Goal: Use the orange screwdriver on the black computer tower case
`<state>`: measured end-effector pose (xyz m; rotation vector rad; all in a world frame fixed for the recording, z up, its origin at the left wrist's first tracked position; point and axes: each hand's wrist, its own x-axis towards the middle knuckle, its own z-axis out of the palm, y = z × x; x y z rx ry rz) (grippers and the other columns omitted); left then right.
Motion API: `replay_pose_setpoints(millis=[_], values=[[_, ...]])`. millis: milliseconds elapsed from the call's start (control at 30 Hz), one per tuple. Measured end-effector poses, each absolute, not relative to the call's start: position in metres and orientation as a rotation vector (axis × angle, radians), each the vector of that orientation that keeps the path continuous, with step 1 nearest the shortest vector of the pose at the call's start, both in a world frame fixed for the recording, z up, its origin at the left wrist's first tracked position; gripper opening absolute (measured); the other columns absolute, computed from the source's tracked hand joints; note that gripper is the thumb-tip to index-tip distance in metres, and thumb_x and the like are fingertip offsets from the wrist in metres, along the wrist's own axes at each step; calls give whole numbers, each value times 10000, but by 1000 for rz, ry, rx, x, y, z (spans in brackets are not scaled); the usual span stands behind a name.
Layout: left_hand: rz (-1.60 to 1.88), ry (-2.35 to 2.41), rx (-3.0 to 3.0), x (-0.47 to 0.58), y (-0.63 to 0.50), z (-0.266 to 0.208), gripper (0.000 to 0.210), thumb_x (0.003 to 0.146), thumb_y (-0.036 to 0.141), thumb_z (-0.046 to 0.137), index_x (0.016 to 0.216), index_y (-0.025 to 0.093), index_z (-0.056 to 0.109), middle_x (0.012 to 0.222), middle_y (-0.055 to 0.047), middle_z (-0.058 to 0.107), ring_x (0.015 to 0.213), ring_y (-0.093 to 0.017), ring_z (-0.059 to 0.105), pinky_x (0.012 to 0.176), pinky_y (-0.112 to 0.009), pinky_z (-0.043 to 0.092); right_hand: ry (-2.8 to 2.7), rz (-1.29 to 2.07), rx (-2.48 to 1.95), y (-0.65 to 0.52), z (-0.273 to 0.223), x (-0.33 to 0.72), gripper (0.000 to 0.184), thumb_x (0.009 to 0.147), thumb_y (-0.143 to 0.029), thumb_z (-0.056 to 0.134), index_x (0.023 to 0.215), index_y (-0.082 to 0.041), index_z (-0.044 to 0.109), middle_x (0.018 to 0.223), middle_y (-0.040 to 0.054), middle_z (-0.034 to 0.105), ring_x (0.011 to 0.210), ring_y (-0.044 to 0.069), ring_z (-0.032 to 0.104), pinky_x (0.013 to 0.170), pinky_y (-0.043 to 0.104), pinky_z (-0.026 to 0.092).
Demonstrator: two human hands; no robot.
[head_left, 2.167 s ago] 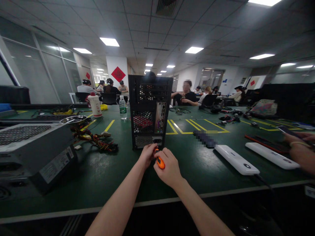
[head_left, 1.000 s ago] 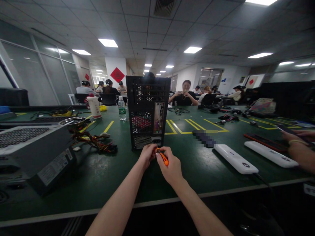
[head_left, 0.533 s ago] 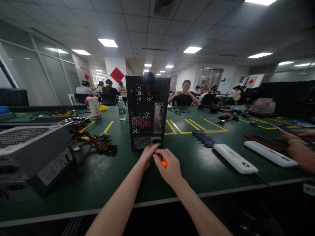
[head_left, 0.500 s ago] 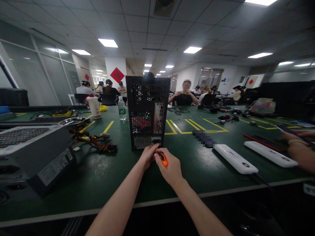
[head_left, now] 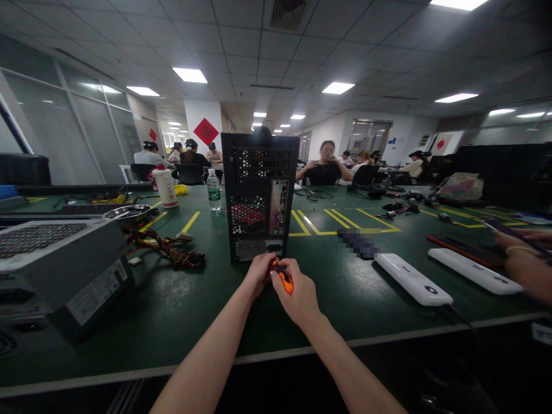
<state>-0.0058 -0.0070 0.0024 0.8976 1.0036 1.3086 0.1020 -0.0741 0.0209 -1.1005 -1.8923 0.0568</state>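
A black computer tower stands upright on the green table, its perforated back and metal port panel facing me. My right hand is closed round the orange and black handle of a screwdriver. At the handle's front end, my left hand has its fingers closed, pinching by the screwdriver's shaft. Both hands are together in front of the tower's lower edge, just below the power socket. My fingers hide the shaft and its tip.
On the left are a grey power supply unit, bundled cables, a metal bowl, a cup and a water bottle. White power banks lie on the right, near another person's hand. A person sits opposite.
The screwdriver handle has tilted slightly, its rear end a little lower and more to the left. Both hands keep their place at the tower's lower edge.
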Motion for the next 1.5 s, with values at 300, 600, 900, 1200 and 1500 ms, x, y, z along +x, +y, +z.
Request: replay_pose_setpoints(millis=[300, 600, 900, 1200, 1500], values=[[1310, 1078, 986, -6, -8, 2, 248, 623, 369, 552, 579, 128, 520, 487, 11, 466, 415, -71, 408, 411, -203, 275, -2039, -47, -1012, -75, 21, 101, 83, 691, -192, 469, 764, -200, 508, 782, 27, 502, 752, 150, 489, 683, 272, 389], [1266, 1037, 996, -4, -14, 6, 255, 633, 377, 539, 559, 140, 482, 456, 30, 413, 399, -64, 373, 405, -199, 261, -1989, 103, -1065, -74, 19, 102, 159, 723, -192, 443, 880, -195, 464, 740, 0, 525, 667, 126, 509, 619, 239, 388], [1296, 1075, 1075, -3, -14, 7, 259, 654, 370, 484, 567, 127, 511, 496, 8, 471, 455, -84, 430, 447, -204, 316, -1965, 110, -1082, -75, 21, 102, 162, 780, -272, 407, 907, -195, 471, 727, -4, 527, 633, 116, 508, 593, 230, 387], [1312, 1108, 1080, -5, -13, 5, 257, 646, 358, 487, 548, 121, 504, 453, 16, 442, 389, -66, 376, 392, -198, 262, -2006, -32, -1032, -76, 22, 102, 75, 722, -218, 453, 759, -193, 513, 758, 25, 501, 730, 142, 489, 680, 258, 377], [1278, 1120, 1045, -3, -13, 7, 248, 660, 329, 446, 538, 123, 512, 446, 11, 442, 393, -73, 380, 406, -201, 273, -1978, 38, -1046, -75, 19, 103, 155, 723, -206, 439, 872, -186, 479, 746, 13, 532, 674, 131, 510, 624, 241, 383]])
